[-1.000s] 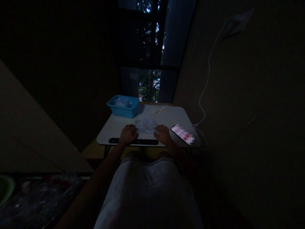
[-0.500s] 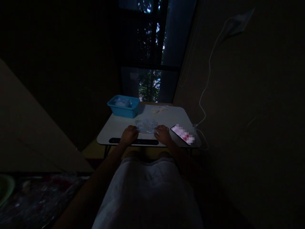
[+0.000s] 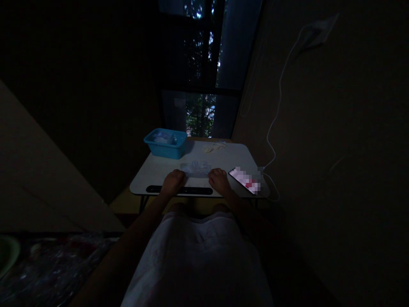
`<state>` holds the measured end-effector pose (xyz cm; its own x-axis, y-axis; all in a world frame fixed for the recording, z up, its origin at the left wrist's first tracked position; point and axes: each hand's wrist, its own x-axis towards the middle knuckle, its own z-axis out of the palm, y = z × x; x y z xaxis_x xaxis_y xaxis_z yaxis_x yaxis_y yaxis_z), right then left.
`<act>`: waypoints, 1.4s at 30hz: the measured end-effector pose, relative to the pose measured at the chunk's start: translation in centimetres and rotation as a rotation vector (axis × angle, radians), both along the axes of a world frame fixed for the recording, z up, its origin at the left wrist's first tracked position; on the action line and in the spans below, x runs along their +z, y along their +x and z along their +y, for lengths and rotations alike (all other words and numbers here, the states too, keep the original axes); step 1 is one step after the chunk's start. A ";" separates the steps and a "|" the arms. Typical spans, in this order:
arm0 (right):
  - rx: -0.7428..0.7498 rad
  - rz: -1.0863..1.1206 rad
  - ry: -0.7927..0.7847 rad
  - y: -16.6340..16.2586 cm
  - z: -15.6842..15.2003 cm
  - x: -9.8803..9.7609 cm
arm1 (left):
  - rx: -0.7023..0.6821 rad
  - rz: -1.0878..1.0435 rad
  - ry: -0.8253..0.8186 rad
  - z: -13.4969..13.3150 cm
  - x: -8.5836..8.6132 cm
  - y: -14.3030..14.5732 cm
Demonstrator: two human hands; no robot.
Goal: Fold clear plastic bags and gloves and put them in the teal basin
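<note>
Crumpled clear plastic [image 3: 196, 169] on the white counter [image 3: 238, 154], between left grip [image 3: 173, 182] and right grip [image 3: 220, 181], touching both. Fingers curled at either end of it; too dark to make out whether pinching or merely pressing. Just nearer the body than left grip, stretching toward right grip: long dark slot [image 3: 195, 191] along the counter's near edge. Just right of right grip: lit phone [image 3: 244, 179], lying aslant, screen partly pixelated; beside it, white cable [image 3: 280, 91] running up the wall [image 3: 319, 128]. Beyond left grip, far left corner: blue basin [image 3: 168, 151], clear-wrapped bundle [image 3: 163, 137] inside. Beyond right grip, near far edge: small pale item [image 3: 209, 149], kind unclear. Farther beyond both: window [image 3: 231, 47]. Well left of left grip, low down: heap of shiny plastic [image 3: 57, 268].
</note>
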<state>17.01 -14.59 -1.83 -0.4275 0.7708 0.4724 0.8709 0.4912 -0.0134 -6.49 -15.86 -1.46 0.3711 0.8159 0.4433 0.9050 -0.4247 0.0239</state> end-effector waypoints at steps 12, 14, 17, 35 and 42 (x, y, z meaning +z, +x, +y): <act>0.015 0.020 0.024 0.0 -0.2 0.1 | 0.038 -0.050 -0.072 -0.1 0.3 0.1; 0.018 0.048 0.009 0.0 -0.1 -0.1 | 0.050 -0.058 -0.088 -0.1 0.3 0.1; 0.030 0.076 -0.019 0.1 0.1 -0.2 | 0.065 -0.093 -0.087 0.0 0.1 -0.2; 0.056 0.098 -0.025 0.4 0.7 -0.6 | 0.035 -0.367 -0.106 1.1 -1.4 -1.3; 0.052 0.089 -0.047 0.5 0.6 -0.5 | 0.023 -0.401 -0.135 0.9 -1.0 -1.3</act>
